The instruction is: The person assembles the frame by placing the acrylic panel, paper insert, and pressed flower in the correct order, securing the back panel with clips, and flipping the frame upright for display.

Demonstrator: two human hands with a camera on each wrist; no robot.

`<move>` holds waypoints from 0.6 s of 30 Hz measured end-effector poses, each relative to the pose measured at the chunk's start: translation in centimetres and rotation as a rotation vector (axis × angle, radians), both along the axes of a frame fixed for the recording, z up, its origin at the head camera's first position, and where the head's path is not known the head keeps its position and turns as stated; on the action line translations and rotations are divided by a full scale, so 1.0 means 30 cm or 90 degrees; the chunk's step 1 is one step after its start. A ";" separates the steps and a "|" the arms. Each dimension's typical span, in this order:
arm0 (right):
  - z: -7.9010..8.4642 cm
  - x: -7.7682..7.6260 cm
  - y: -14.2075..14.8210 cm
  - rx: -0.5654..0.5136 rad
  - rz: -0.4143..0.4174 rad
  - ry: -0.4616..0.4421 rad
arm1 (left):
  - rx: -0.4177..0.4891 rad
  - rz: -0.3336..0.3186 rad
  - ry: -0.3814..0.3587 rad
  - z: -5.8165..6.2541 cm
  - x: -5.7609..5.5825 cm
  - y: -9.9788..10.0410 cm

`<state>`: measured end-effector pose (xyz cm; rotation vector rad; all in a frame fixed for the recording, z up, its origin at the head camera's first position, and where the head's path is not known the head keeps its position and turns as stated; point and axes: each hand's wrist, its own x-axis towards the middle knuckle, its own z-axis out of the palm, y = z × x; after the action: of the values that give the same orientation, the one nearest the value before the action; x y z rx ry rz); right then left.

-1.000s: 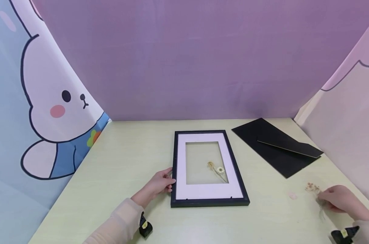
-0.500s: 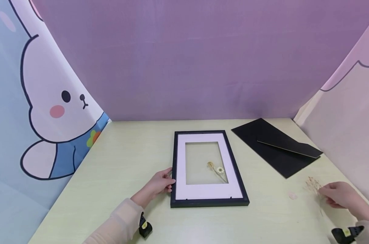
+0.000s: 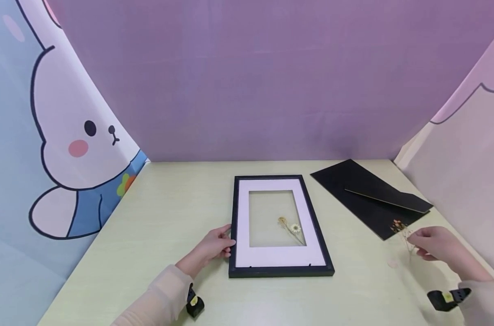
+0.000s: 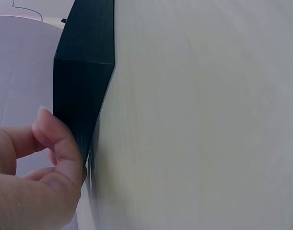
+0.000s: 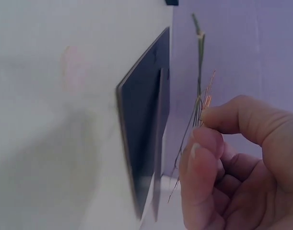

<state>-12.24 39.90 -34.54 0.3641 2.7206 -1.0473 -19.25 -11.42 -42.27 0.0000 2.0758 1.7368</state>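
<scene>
My left hand point(image 3: 212, 244) grips the left side of a black picture frame point(image 3: 318, 226) that lies on the table. In the left wrist view, curled fingers point(image 4: 64, 155) hold the frame's dark edge point(image 4: 81, 81). Inside the white mat point(image 3: 279, 256) lie a small white daisy point(image 3: 295, 228) and a yellowish dried flower point(image 3: 282, 221). Off to the right, my right hand point(image 3: 438, 246) pinches a thin dried flower sprig point(image 3: 399, 226) above the table. The right wrist view shows its green stem point(image 5: 200, 67) rising past the thumb and forefinger.
A black backing board point(image 3: 353, 199) with a raised stand flap point(image 3: 389, 199) lies at the back right. One pale pink petal point(image 3: 392, 263) rests on the light table point(image 3: 181, 199) below the right hand. Purple cloth point(image 3: 247, 81) hangs behind the table.
My right hand has raised the dried sprig and carried it to the left and away from me, toward the black board. The left hand and the picture frame stay put.
</scene>
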 end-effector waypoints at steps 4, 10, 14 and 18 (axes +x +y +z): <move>0.022 -0.023 -0.045 0.007 0.035 0.024 | 0.004 -0.001 0.004 0.004 0.006 -0.001; 0.059 -0.062 -0.115 0.007 0.077 0.057 | 0.007 -0.001 0.007 -0.002 0.007 -0.003; 0.078 -0.090 -0.154 0.001 0.086 0.064 | 0.007 -0.001 0.004 -0.008 0.003 -0.005; 0.089 -0.114 -0.185 -0.006 0.094 0.078 | 0.007 -0.003 0.006 -0.014 -0.002 -0.006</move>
<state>-15.66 34.35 -31.87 0.0993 2.7975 -1.0745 -19.33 -11.61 -42.68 0.0167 2.0720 1.7478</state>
